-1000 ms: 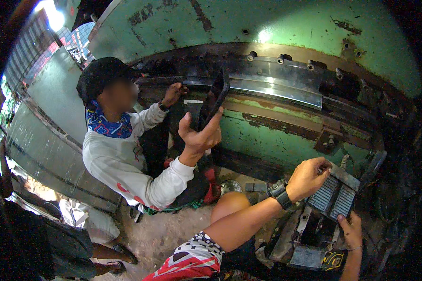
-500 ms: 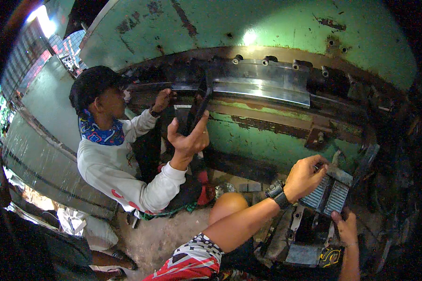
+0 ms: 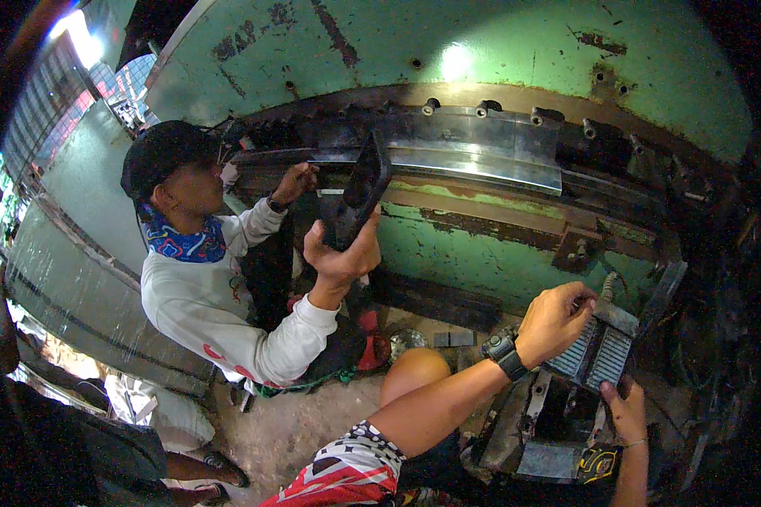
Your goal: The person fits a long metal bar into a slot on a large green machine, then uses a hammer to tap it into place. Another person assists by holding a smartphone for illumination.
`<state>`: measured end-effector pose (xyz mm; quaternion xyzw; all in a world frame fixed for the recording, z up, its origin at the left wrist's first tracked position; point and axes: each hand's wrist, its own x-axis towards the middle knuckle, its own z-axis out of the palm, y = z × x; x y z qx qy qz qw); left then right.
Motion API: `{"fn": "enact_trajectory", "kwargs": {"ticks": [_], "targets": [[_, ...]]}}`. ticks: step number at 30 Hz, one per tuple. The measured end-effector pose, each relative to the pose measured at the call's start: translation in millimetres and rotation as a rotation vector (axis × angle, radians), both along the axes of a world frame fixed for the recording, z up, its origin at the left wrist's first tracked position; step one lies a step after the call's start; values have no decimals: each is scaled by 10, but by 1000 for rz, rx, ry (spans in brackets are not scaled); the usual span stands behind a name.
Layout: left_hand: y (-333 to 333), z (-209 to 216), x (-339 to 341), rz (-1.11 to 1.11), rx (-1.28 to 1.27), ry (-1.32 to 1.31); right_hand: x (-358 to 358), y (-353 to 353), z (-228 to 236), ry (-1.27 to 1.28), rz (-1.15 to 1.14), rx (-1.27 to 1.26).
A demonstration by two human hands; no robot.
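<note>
At the right, a ribbed grey metal block (image 3: pixel 607 359), pedal-like, with a dark slot down its middle, is tilted above a metal housing. My right hand (image 3: pixel 626 411) grips its near edge, thumb and fingers closed on it. My left hand (image 3: pixel 556 321), a dark watch on its wrist, is over the block's far left side with its fingers pinched together. What the pinch holds, if anything, is hidden. Past the block's far edge rises a flexible conduit (image 3: pixel 608 285). Beneath it, the dark open housing (image 3: pixel 558 414) sits low between my arms.
A co-worker in a white long-sleeved top (image 3: pixel 228 313) crouches at the left, holding up a dark flat piece (image 3: pixel 359 193). Ahead stands a green machine (image 3: pixel 482 51) with a shiny metal strip (image 3: pixel 473 165) and several bolts. Small grey blocks (image 3: pixel 454 339) lie on the floor.
The co-worker's dark piece has turned to show more of its broad face. My hands and the ribbed block have shifted only slightly.
</note>
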<state>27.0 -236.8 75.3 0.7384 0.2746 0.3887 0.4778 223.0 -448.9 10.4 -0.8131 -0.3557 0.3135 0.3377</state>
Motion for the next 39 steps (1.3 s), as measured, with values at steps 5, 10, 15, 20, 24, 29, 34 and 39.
{"fn": "enact_trajectory", "kwargs": {"ticks": [5, 10, 15, 20, 24, 29, 34, 39], "targets": [[16, 20, -30, 24, -10, 7, -11, -3, 33, -45, 46, 3], [288, 82, -79, 91, -64, -94, -124, 55, 137, -59, 52, 5], [1052, 316, -130, 12, -166, -52, 51, 53, -296, -116, 60, 38], [979, 313, -14, -36, -187, -21, -138, -316, -82, -90, 14, 4], [1029, 405, 129, -118, -254, -118, -99, -290, -49, -124, 13, 18], [1080, 471, 62, -126, -248, -172, -241, -192, 242, -140, 35, -22], [851, 708, 68, -110, -233, -52, -489, -166, 697, -10, 34, -108], [962, 152, 157, -17, -82, -155, -362, -205, 399, 100, 38, -102]]}}
